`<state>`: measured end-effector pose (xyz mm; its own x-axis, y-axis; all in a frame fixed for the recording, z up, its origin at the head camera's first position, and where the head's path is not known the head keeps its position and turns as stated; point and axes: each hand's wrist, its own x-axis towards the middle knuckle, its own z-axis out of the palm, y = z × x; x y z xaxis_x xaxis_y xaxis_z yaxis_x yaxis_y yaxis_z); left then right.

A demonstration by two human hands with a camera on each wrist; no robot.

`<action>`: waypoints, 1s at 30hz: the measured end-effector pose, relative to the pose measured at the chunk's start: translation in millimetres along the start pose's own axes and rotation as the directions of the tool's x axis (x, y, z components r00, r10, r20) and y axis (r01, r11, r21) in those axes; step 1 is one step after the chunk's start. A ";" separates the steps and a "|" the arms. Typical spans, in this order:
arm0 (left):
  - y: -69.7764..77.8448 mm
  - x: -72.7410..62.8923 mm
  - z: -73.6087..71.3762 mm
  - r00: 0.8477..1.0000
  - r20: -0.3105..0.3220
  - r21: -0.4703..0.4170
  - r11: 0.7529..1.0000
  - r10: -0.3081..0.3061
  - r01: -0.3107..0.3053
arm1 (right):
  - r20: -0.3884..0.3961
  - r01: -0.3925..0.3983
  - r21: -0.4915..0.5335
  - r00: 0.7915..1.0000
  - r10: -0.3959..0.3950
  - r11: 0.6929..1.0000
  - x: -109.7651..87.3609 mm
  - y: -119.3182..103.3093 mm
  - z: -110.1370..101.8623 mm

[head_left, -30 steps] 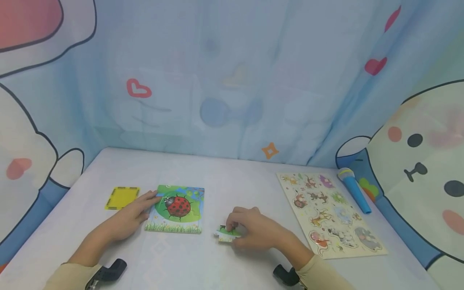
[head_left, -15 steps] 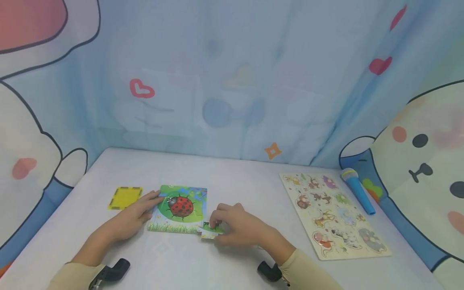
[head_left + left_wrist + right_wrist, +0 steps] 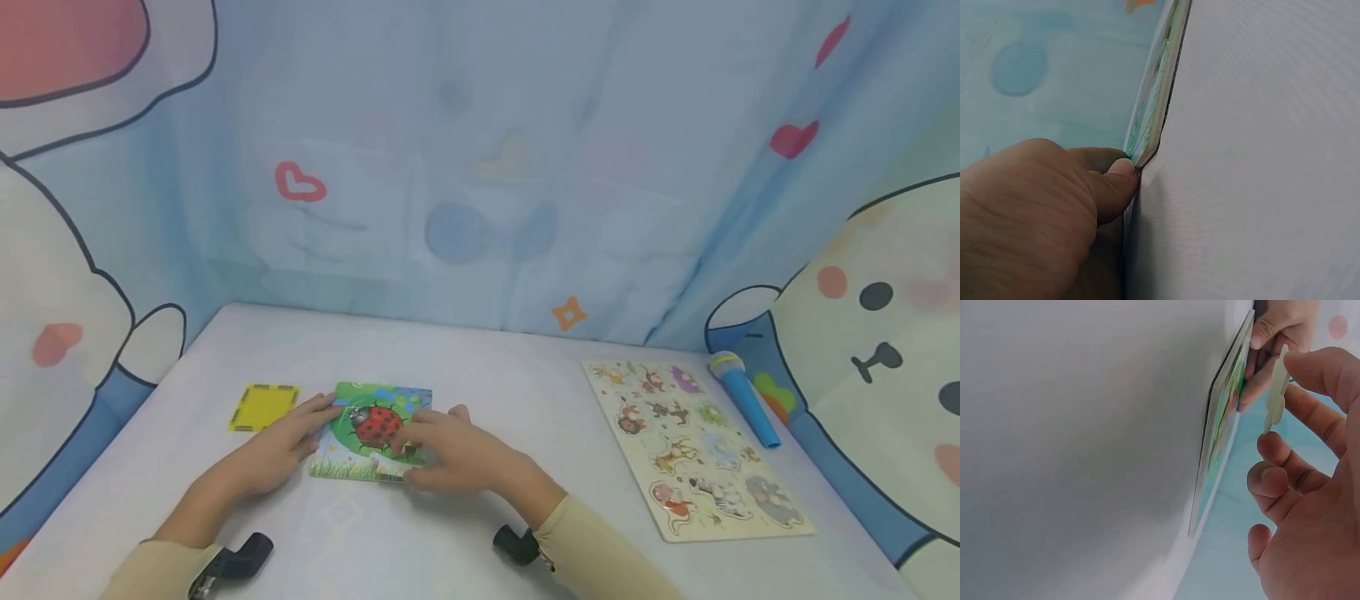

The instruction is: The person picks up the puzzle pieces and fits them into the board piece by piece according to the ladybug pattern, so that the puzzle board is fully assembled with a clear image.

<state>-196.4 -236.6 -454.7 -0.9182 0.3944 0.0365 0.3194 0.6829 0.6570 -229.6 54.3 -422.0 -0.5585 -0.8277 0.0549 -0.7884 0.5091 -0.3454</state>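
A square ladybug jigsaw puzzle (image 3: pixel 372 423) lies flat on the table, left of the middle. My left hand (image 3: pixel 262 458) rests at its left edge, fingertips on the upper left part. In the left wrist view, the thumb (image 3: pixel 1119 187) touches the board's corner. My right hand (image 3: pixel 457 454) is over the board's lower right part and covers some of it. Between thumb and finger it pinches a pale-edged puzzle piece (image 3: pixel 1277 390), tilted and raised off the board in the right wrist view. The other fingers are loosely bent.
A yellow square frame (image 3: pixel 264 407) lies left of the puzzle. On the right are a wooden animal peg board (image 3: pixel 705 458) and a blue toy microphone (image 3: pixel 746 400). A patterned curtain (image 3: pixel 480 167) hangs behind the white table (image 3: pixel 510 375).
My right hand has moved left with the puzzle piece, from the bare table to over the board's lower right part. The left hand stays at the board's left edge.
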 end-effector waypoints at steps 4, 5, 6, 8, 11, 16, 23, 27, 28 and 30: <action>0.6 2.2 1.5 1.000 0.004 0.003 1.000 0.012 -0.012 | 0.052 -0.007 -0.015 0.999 0.008 1.000 12.9 -3.1 3.0; 0.7 2.8 1.8 1.000 0.007 0.005 1.000 0.013 -0.013 | 0.068 -0.010 -0.020 0.998 0.012 1.000 15.4 -3.5 4.2; 0.8 3.3 2.1 1.000 0.009 0.005 1.000 0.014 -0.014 | 0.084 -0.012 -0.028 0.996 0.015 1.000 17.8 -4.3 5.2; 1.1 4.0 2.6 1.000 0.014 0.008 1.000 0.013 -0.014 | 0.105 -0.015 -0.056 0.994 0.021 0.998 22.0 -6.0 6.9; 1.8 3.7 2.5 1.000 0.019 0.004 1.000 0.011 -0.011 | 0.105 -0.018 -0.125 0.994 0.031 0.992 26.7 -8.3 8.7; 1.7 1.0 0.7 1.000 0.024 -0.002 1.000 0.010 -0.010 | 0.117 -0.017 -0.173 0.992 0.037 0.985 33.2 -12.6 9.4; 0.2 -0.9 -2.1 1.000 0.015 0.010 1.000 0.021 -0.021 | 0.166 0.009 -0.282 0.985 0.039 0.959 34.0 -18.7 8.3; 1.8 -1.8 -2.5 1.000 -0.001 0.008 0.999 0.031 -0.031 | 0.210 -0.014 -0.279 0.975 0.075 0.960 27.2 -18.8 6.7; 2.4 -2.0 -2.6 0.999 -0.005 0.008 0.999 0.031 -0.031 | 0.214 -0.027 -0.263 0.973 0.085 0.965 24.4 -18.4 6.2; 3.1 -2.2 -2.2 1.000 -0.011 0.012 1.000 0.029 -0.029 | 0.205 -0.049 -0.204 0.974 0.092 0.978 18.0 -16.3 4.9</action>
<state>-193.9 -236.7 -451.1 -0.9110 0.4074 0.0638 0.3486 0.6783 0.6468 -225.6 29.9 -420.0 -0.5635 -0.8084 -0.1703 -0.7961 0.5864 -0.1493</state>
